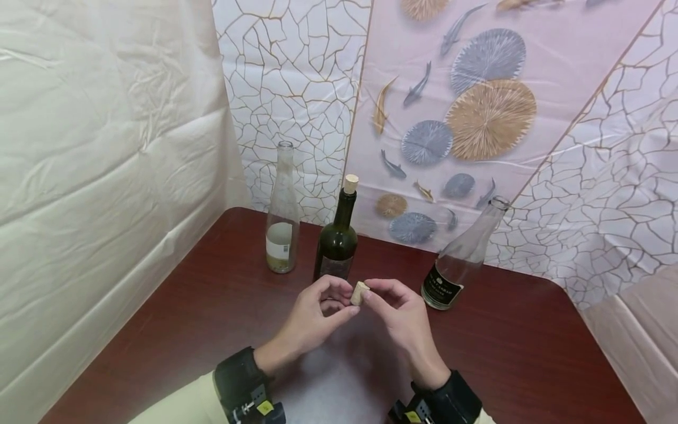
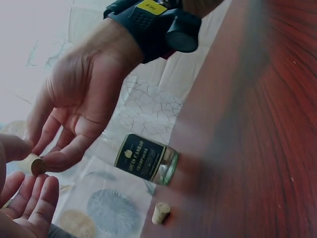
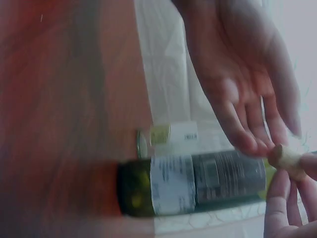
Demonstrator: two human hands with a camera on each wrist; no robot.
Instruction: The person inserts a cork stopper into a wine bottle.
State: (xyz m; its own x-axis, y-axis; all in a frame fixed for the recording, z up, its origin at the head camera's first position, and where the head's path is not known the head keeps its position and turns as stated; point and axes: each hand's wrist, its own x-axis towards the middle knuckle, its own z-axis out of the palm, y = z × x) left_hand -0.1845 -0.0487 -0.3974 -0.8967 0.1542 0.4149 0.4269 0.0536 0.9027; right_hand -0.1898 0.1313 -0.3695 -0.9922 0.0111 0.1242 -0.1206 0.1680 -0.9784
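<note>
My right hand [image 1: 405, 315] pinches a small cork [image 1: 358, 293] between thumb and forefinger, over the table. On the cork's other side is my left hand [image 1: 312, 312], its fingers loosely bent and their tips close to the cork. The right wrist view shows the cork [image 3: 287, 161] at the right thumb, with the left fingertips [image 3: 251, 145] by its end. Just behind the hands stands a dark green wine bottle [image 1: 337, 241] with another cork [image 1: 351, 184] in its mouth. The hands hide its lower part in the head view.
A clear bottle [image 1: 281, 235] with a pale label stands at the back left. Another clear bottle [image 1: 466, 253], black-labelled and without a stopper, stands to the right. In the left wrist view a loose cork [image 2: 161, 213] is on the reddish-brown table [image 1: 529, 341]. Patterned cloth [image 1: 296, 88] hangs behind.
</note>
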